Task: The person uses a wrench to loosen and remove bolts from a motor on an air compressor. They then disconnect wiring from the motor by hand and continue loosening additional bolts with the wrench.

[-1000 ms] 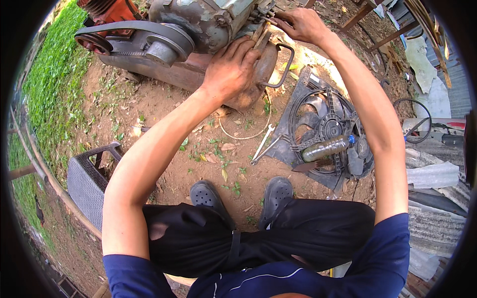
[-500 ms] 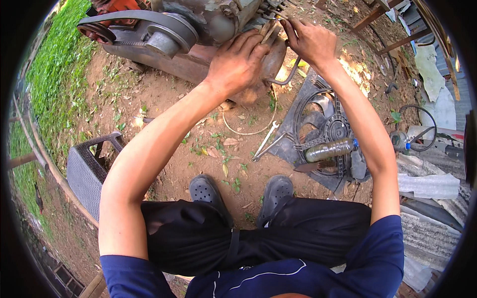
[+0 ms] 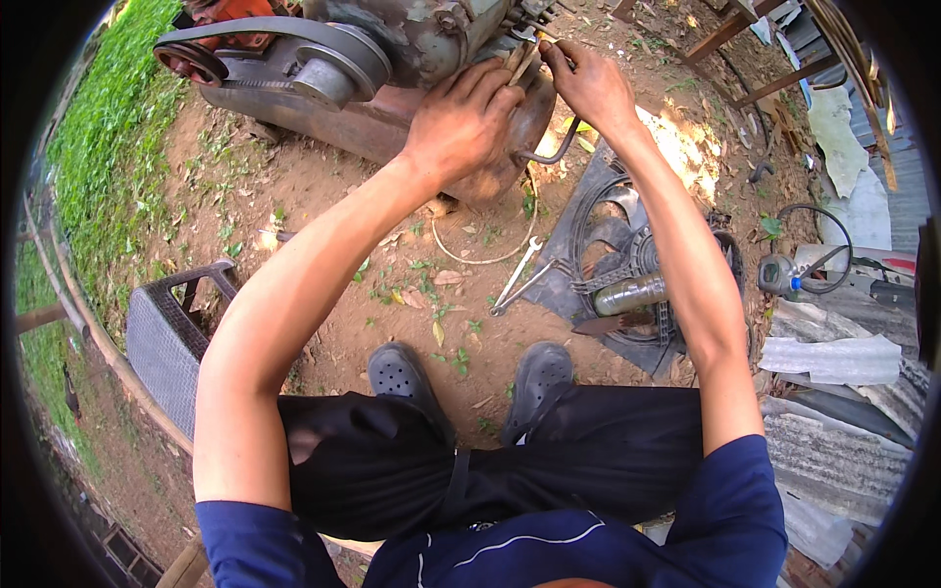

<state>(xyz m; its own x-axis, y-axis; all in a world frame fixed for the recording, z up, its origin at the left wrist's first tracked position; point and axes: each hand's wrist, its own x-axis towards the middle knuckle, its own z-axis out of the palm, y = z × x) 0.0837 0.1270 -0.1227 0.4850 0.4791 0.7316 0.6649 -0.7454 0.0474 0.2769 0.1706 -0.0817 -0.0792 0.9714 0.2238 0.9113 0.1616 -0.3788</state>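
Observation:
An old belt-driven machine (image 3: 421,44) on a rusty cylindrical tank (image 3: 392,127) stands at the far side. Over the tank's right part lies my left hand (image 3: 466,122), its fingers bent and closed against the machine. Narrow light-brown pieces (image 3: 521,61) show beside its fingertips; what it grips is hidden. My right hand (image 3: 593,83) pinches a small yellow-ended piece (image 3: 542,36) at the machine's upper right, its kind too small to make out. Below that hand, a bent dark pipe (image 3: 559,152) sticks out from the tank's end.
Two wrenches (image 3: 520,274) lie on the dirt beside a dark fan assembly (image 3: 613,250) and a plastic bottle (image 3: 632,294). A dark woven-textured stool (image 3: 172,333) stands left. Corrugated sheets (image 3: 833,441) and a clear container with a hose (image 3: 779,274) are at right.
My right hand and forearm have shifted left, closer to my left hand. The view has shifted slightly too. Both hands stay at the machine.

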